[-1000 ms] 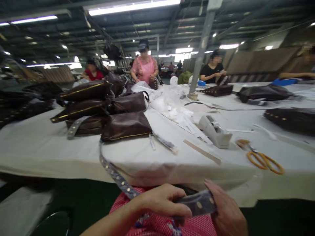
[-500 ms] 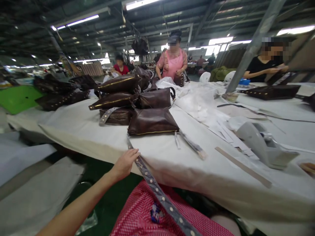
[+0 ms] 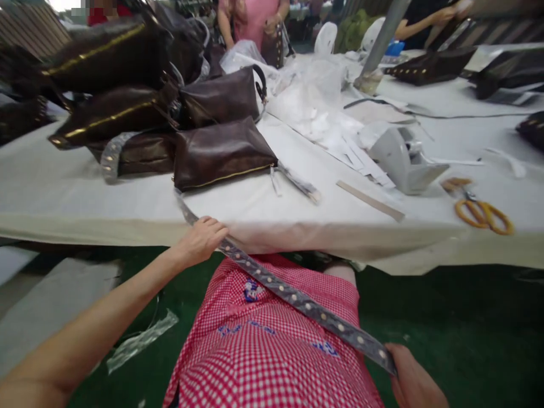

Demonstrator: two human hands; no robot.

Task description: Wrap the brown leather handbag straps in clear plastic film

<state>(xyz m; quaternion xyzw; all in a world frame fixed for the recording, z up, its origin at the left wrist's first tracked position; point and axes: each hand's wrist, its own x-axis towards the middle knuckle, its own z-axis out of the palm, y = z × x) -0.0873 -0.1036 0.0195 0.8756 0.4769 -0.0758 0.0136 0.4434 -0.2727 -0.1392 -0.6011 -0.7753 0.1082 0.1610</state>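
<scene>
A long studded bag strap, covered in clear plastic film, stretches slantwise across my checked apron. Near the table edge my left hand is closed around its upper part. Down at the lower right, my right hand grips the strap's other end. Beyond my left hand the strap runs up to the corner of a dark brown leather bag, which lies flat with its gold zip toward me. A plastic-wrapped zip pull or strap end sticks out at the bag's right corner.
More brown bags are piled at the left. On the white-covered table lie orange-handled scissors, a grey tape dispenser, a flat strip and crumpled plastic. A metal post rises behind. Co-workers stand across the table.
My view has tipped downward and shifted right. My right hand has come into sight holding the strap's lower end. My left hand still grips the strap, and the scissors now show.
</scene>
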